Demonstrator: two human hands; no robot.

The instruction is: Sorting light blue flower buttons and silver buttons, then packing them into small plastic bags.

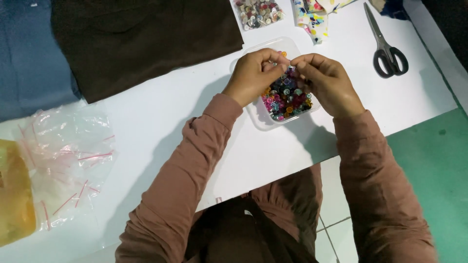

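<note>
The white table [161,122] is carrying everything here, with a dark brown cloth [141,39] spreading across its far side and a blue cloth [29,53] lying beside it. Nearer the left edge, a heap of small clear zip bags [68,156] is sitting flat and crinkly.

Moving down in size: black-handled scissors [387,46] are resting well apart on the right, a patterned fabric scrap [314,14] and a bag of pale buttons [257,13] are lying at the far edge.

Now the action: a clear plastic tub [273,122] is sitting mid-table, holding a jumble of small coloured buttons [285,100]. Both hands are hovering right over it. The left hand [253,75] and right hand [326,83] are meeting fingertip to fingertip, pinching closed on something tiny; what exactly, I cannot tell, it is hidden between the fingers.

Those buttons are looking light, hard and smooth, likely slippery and quick to scatter. A fingertip pinch across the rim seems the surest hold.
</note>
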